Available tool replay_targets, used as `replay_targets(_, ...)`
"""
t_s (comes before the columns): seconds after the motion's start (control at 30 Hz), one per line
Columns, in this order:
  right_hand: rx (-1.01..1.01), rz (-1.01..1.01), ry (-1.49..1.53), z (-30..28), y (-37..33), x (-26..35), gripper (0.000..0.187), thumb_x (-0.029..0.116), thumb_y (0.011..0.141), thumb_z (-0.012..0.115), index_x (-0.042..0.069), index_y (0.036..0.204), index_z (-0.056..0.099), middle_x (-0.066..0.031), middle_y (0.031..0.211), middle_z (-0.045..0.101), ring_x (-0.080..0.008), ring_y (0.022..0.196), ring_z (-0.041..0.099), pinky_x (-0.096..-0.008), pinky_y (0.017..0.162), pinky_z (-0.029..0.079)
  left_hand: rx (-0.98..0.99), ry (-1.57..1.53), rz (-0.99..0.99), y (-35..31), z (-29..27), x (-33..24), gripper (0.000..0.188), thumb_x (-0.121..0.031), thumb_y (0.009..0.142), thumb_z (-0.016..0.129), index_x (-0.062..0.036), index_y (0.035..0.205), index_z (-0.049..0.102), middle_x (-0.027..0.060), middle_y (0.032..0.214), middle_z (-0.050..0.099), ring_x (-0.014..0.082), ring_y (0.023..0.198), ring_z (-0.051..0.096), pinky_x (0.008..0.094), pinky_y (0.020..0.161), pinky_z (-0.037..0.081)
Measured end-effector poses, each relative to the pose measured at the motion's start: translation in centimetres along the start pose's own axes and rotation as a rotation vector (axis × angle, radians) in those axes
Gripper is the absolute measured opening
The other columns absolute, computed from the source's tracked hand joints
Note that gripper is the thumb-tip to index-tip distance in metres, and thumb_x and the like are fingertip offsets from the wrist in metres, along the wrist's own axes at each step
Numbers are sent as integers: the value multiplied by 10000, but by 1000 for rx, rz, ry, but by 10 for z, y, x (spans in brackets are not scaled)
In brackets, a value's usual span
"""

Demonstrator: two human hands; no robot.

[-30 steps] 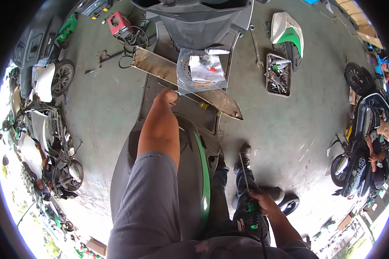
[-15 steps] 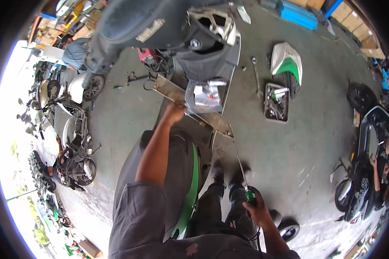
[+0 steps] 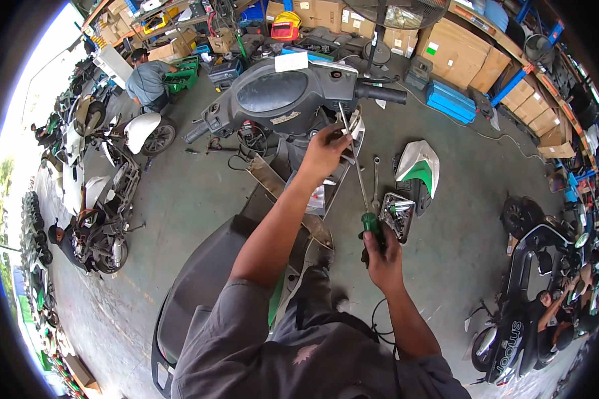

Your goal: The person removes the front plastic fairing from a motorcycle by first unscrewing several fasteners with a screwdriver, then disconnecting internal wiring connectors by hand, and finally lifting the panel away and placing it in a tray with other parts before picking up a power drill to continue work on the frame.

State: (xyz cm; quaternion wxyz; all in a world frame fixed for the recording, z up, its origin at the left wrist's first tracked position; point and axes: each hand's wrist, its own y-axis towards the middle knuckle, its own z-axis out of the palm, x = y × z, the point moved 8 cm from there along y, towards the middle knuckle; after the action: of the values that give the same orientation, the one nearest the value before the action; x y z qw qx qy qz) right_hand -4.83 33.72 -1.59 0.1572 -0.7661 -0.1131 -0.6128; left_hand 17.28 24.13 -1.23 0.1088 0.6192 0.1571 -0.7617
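My right hand [image 3: 383,258] is closed round the green handle of a long screwdriver [image 3: 355,156]. Its thin metal shaft points forward and up. My left hand [image 3: 323,157] reaches out with bent fingers, which close on the shaft near its far end. The tip overlaps the dark handlebar cover of a scooter [image 3: 273,93], just below the right-hand grip; I cannot tell whether it touches. Below my left hand, part of a plastic bag [image 3: 317,198] shows on the scooter's floor section, beside a worn metal plate [image 3: 266,174].
The scooter's dark seat [image 3: 203,289] is at my left. On the floor ahead right lie a wrench [image 3: 377,179], a metal tray [image 3: 398,233] of tools and a white-and-green panel [image 3: 420,167]. A co-worker [image 3: 149,83] crouches at the far left; another scooter [image 3: 522,292] stands right.
My view has tilted up to the handlebar. My left hand has left the metal plate and moved forward to the screwdriver shaft. My right hand has raised the screwdriver, turning its tip toward the handlebar.
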Motion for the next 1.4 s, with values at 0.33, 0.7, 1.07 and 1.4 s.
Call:
replay_targets(0.33, -67, 97, 32, 16, 54, 13, 307, 291, 939, 531, 33, 1105, 518, -20, 762, 558, -64, 483, 438, -245, 419, 338, 51, 108, 134, 98, 3, -3, 327, -163, 833, 664, 75, 1044, 589, 106, 831, 674, 125, 728, 606, 262, 658, 464)
replay_targets(0.7, 234, 568, 1020, 44, 49, 37, 402, 365, 933, 498, 25, 1146, 496, -70, 825, 548, -111, 464, 468, -237, 355, 317, 79, 22, -11, 100, 2, -5, 331, -276, 827, 693, 43, 871, 616, 31, 662, 584, 91, 587, 495, 258, 551, 404)
replay_targets(1.07, -186, 78, -444, 30, 81, 64, 380, 351, 920, 506, -17, 833, 547, -191, 610, 565, -386, 542, 557, -442, 529, 420, 25, -421, -189, 60, 20, 3, 225, -211, 851, 671, -9, 894, 583, 26, 710, 585, 126, 558, 584, 249, 486, 475)
replay_targets(1.4, 396, 608, 1227, 64, 59, 38, 413, 375, 915, 494, 47, 1165, 465, -62, 636, 496, -181, 425, 471, -312, 411, 405, -26, -784, -332, 52, 42, 8, 152, -240, 919, 570, -87, 919, 569, -15, 704, 539, 80, 529, 491, 207, 435, 389)
